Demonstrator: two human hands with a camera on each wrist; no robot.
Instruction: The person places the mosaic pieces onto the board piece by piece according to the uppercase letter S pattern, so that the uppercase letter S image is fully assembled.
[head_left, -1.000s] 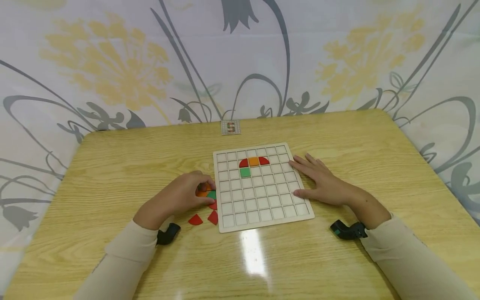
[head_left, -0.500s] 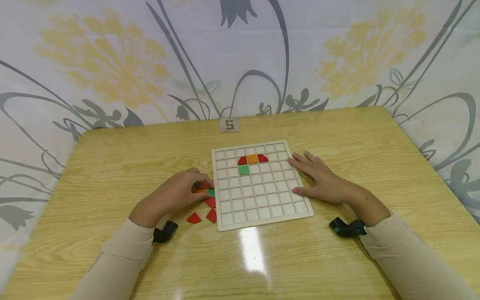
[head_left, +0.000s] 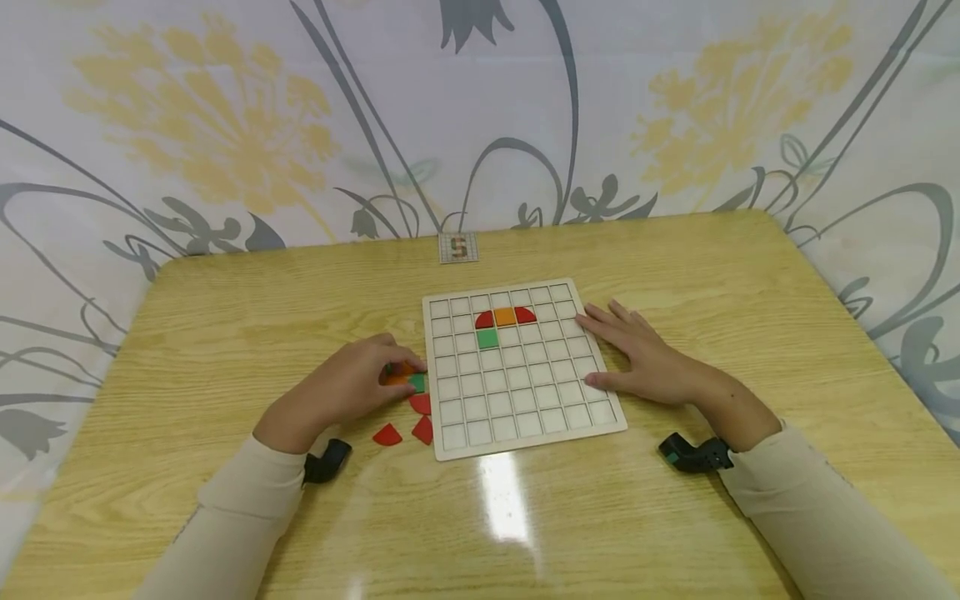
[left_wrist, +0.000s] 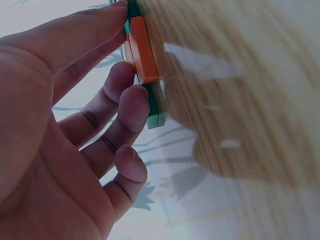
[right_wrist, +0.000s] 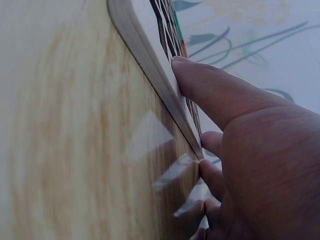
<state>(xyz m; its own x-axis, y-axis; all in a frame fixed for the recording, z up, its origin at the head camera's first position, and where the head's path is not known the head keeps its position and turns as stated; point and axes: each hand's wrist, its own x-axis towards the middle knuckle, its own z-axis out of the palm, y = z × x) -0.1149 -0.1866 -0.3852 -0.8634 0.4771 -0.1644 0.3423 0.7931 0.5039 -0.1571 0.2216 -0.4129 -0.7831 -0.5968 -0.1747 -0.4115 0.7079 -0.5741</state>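
My left hand [head_left: 360,379] is at the board's left edge, over a small group of flat tiles. Its thumb and index finger pinch a green tile [head_left: 417,382]; in the left wrist view an orange tile [left_wrist: 142,50] lies by the fingertips, with a green piece [left_wrist: 153,112] below it. The hand hides part of the group. A white gridded board [head_left: 525,375] holds a red quarter-round tile [head_left: 485,320], an orange square [head_left: 505,317], another red quarter-round tile [head_left: 525,315] and a green square [head_left: 487,338]. My right hand [head_left: 645,358] rests with spread fingers on the board's right edge.
Red tiles lie left of the board: a quarter-round one [head_left: 387,435], a squarish one [head_left: 423,430] and a partly hidden one [head_left: 420,404]. A small pattern card [head_left: 458,247] lies at the wooden table's [head_left: 600,517] back edge, before a flowered cloth [head_left: 480,108].
My left hand's fingers have shifted slightly left among the tiles, and the green tile has moved a little with them. The right hand stays on the board; its tiles look unchanged.
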